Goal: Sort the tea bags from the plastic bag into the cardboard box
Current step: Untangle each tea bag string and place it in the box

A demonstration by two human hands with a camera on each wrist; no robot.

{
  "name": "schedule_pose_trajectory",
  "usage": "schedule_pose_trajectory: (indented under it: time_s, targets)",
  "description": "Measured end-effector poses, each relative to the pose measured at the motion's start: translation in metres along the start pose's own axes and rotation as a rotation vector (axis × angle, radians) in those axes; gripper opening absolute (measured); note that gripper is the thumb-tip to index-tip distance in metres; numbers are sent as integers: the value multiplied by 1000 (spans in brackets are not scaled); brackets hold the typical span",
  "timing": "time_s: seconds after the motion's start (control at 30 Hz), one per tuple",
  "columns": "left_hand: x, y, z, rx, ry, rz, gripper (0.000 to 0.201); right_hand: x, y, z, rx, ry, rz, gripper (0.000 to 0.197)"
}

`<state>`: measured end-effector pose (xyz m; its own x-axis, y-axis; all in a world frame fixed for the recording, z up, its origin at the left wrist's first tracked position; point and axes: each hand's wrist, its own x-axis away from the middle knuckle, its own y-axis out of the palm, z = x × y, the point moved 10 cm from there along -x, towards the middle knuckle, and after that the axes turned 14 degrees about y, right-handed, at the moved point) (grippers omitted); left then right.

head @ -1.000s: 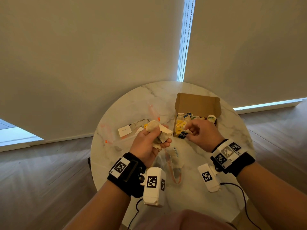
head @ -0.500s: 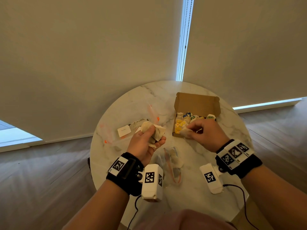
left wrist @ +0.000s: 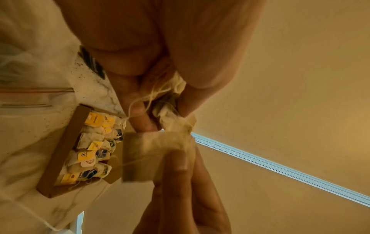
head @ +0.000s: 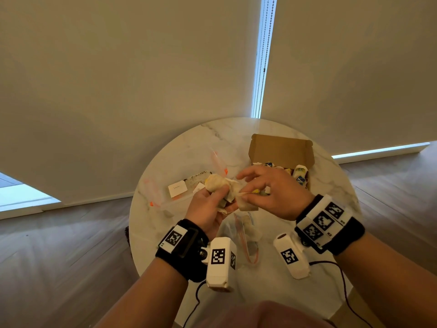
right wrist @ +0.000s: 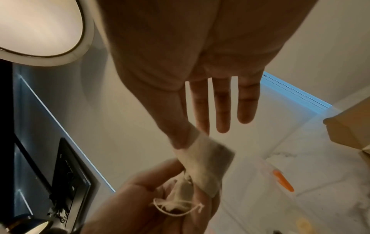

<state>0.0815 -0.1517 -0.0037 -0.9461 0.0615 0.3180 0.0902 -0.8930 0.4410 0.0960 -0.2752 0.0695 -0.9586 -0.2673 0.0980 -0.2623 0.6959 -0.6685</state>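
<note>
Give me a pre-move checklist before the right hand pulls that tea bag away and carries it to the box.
1. Right hand pinches one tea bag between thumb and forefinger: ok.
2. Left hand grips the remaining clump of tea bags: ok.
3. Strings free of the pinched bag: cannot tell; they look tangled at the left hand's fingers.
4. Cardboard box open, lid flap up: ok.
5. Room left in the box: cannot tell; many bags already lie inside.

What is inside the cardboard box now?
The cardboard box holds many tea bags with yellow, white and dark blue tags. In the head view the right hand covers part of it; what lies beneath cannot be seen.
</note>
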Motion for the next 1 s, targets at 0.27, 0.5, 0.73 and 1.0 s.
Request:
schedule_pose_trajectory:
  time_s: [0.27,0.5,0.73,1.0]
  targets:
    - [1,-9,3,-70,20,46,26,-5,-14,9,-233,74,130,10]
    - [-7,-19,19,-232,94,1,23,1,-30,24,-308,148,144,12]
    - [-9,5,41,-458,257,-157,12,-1,-23,13,-254,118,39,31]
    - [-8,22,56,-652,403,-281,11,-4,-20,9,-260,103,1,17]
